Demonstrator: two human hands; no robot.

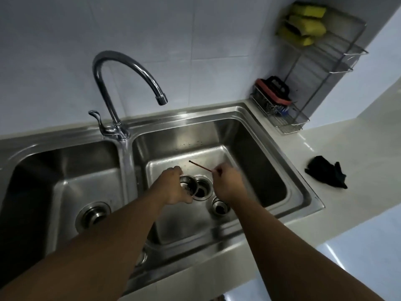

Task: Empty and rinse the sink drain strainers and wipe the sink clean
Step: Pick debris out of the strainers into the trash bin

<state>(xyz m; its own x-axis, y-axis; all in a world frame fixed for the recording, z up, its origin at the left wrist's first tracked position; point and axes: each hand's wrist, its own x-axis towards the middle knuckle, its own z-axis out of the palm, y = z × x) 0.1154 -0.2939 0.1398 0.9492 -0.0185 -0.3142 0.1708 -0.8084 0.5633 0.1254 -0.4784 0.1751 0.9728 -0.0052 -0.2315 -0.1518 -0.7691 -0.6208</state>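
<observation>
I look down into a steel double sink (299,187). In the right basin my left hand (171,187) grips a metal strainer cup (188,185) with dark bits inside, tilted beside the open drain hole (204,189). My right hand (227,183) pinches a thin reddish-brown stick (200,166) that points up and left over the basin floor. A second strainer part (220,206) with dark residue lies on the basin floor just right of the drain. The left basin's drain strainer (93,215) sits in place.
The curved faucet (130,68) arches over the right basin; no water runs. A black cloth (326,174) lies on the white counter at right. A wire rack (319,61) in the corner carries yellow sponges (303,22) above and a red-and-black scrubber (274,92) below.
</observation>
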